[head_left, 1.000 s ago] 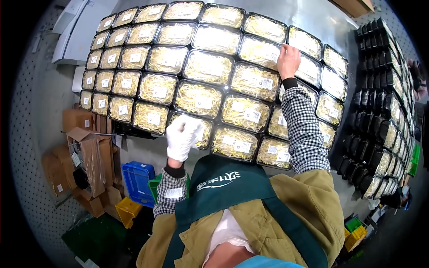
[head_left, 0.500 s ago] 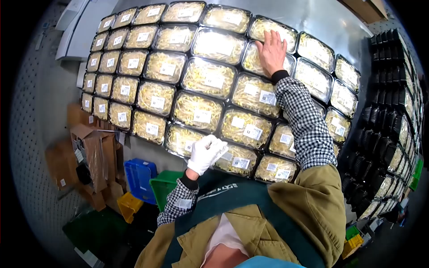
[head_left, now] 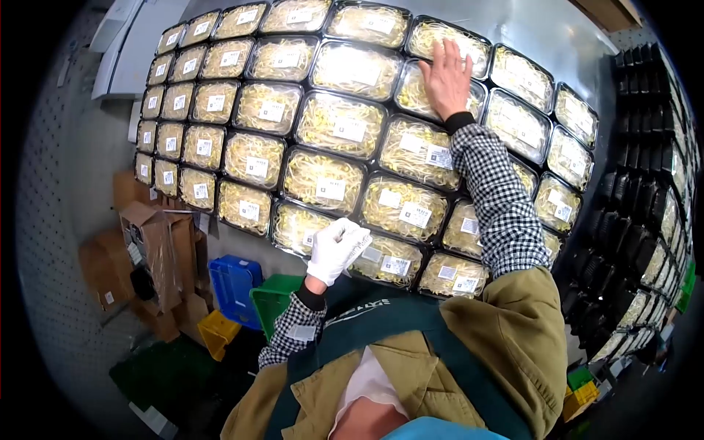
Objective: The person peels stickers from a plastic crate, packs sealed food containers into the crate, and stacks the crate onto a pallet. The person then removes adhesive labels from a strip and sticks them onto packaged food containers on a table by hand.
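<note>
Rows of black trays of bean sprouts (head_left: 342, 123), film-wrapped and labelled, lie side by side on a metal table (head_left: 524, 22). My bare right hand (head_left: 447, 81) is open, its fingers spread over a tray (head_left: 420, 92) in the upper rows and reaching the edge of the one above. My left hand (head_left: 337, 251), in a white glove, is closed over the front row, beside a tray with two labels (head_left: 385, 258). Its fingers are curled together around something white that I cannot make out.
Tall stacks of packed black trays (head_left: 638, 191) stand at the right. Below the table's left side are cardboard boxes (head_left: 150, 257), a blue crate (head_left: 236, 290), a green crate (head_left: 277, 301) and a yellow crate (head_left: 218, 331). A cardboard box (head_left: 609, 13) sits at the top right.
My right hand has moved up and left and its fingers have spread flat. My left hand has moved right and down along the front row. The view has shifted slightly.
</note>
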A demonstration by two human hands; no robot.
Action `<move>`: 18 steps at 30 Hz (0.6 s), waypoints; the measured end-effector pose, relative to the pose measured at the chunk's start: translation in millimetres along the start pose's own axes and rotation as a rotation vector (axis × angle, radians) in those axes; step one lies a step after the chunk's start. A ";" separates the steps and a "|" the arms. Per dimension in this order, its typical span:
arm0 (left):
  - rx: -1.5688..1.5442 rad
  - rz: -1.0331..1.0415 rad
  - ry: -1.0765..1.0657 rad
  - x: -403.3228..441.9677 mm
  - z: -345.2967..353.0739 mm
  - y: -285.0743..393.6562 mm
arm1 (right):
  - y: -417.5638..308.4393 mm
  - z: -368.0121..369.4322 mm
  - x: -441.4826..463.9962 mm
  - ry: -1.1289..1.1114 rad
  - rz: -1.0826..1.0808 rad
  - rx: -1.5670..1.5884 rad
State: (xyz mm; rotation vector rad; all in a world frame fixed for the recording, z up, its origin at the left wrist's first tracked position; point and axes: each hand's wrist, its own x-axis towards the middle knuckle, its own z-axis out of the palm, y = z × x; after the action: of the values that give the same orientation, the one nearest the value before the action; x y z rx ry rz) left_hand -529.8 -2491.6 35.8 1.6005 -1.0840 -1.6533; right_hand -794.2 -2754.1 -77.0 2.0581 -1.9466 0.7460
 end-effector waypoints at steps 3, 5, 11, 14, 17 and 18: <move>-0.208 -0.066 0.062 0.3 5.2 15.9 | -3.9 -19.8 -0.4 0.059 0.003 0.093; -0.195 0.018 0.082 6.5 2.2 15.2 | -18.1 -53.6 -11.8 0.141 0.040 0.232; -0.156 0.061 0.133 0.9 -18.3 3.3 | 47.4 -59.3 -41.0 -0.025 0.373 -0.146; -0.166 -0.038 0.164 -13.1 -24.5 7.4 | 68.7 -53.0 -34.4 -0.170 0.331 -0.182; -0.105 0.048 0.248 -18.4 -37.2 -15.4 | 97.7 -52.7 -16.2 -0.271 0.495 0.482; -0.121 0.069 0.271 -20.9 -40.4 -16.4 | 77.3 -82.7 -12.2 -0.175 0.441 0.587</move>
State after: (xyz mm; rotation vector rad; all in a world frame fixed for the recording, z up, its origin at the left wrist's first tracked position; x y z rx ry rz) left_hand -485.7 -2471.7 34.5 1.6321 -0.8737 -1.3823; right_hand -887.4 -2711.6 -27.2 2.0427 -2.5620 1.4172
